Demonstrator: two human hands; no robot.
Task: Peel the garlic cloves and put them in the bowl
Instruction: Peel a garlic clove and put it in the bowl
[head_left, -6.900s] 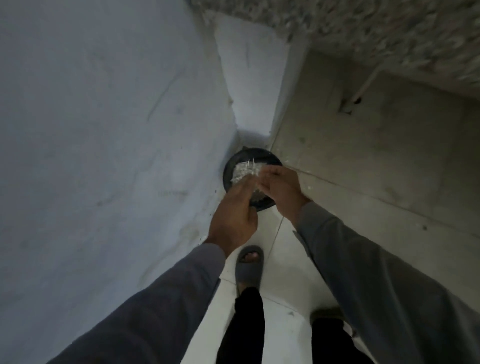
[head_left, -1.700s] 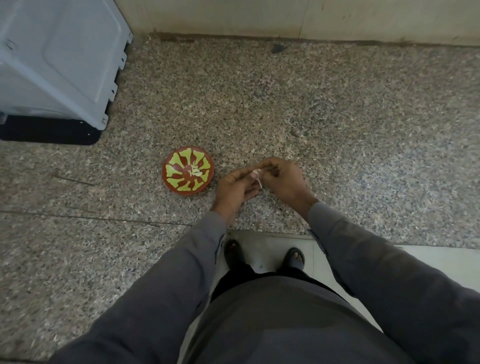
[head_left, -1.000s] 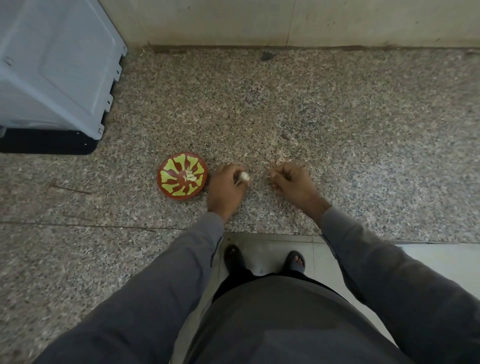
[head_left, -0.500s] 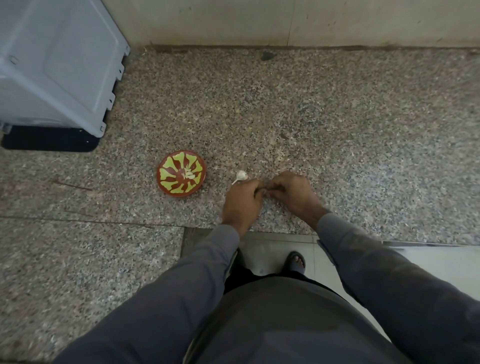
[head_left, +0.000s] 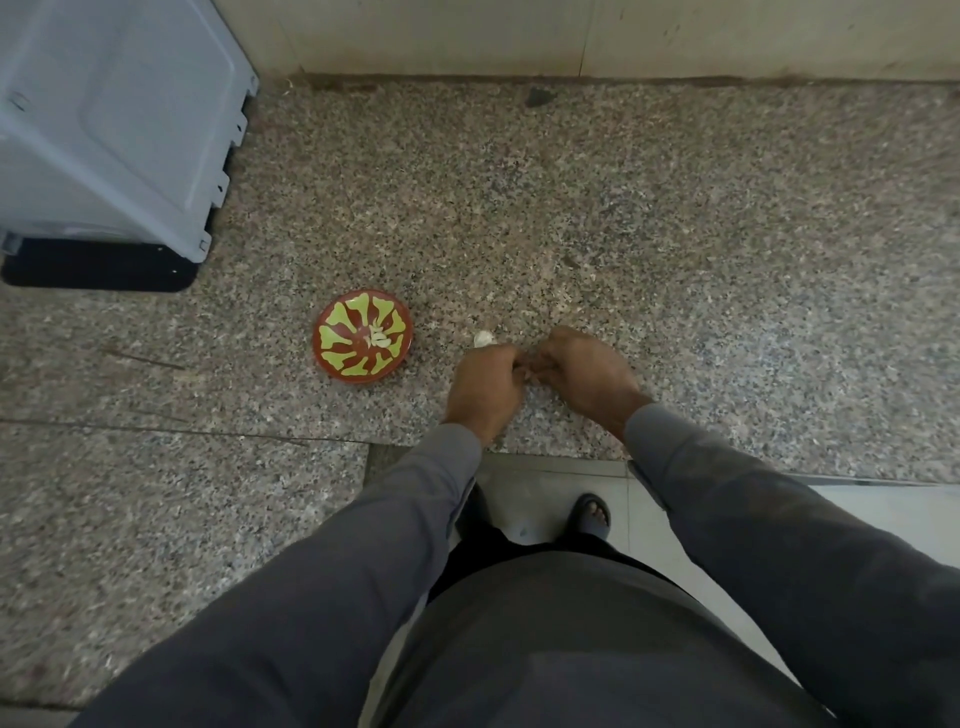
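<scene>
I see one red-and-yellow bowl (head_left: 362, 336) with a few peeled cloves (head_left: 378, 339). Left hand (head_left: 485, 387) grips one garlic piece (head_left: 483, 339); right hand (head_left: 584, 371) curled against it, contents hidden.

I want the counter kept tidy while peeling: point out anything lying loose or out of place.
One pale piece of garlic lies loose on the granite counter, outside the red and yellow bowl, just beyond the left hand. Pale flecks, perhaps skin, are scattered past the right hand. Nothing else stands out.
</scene>
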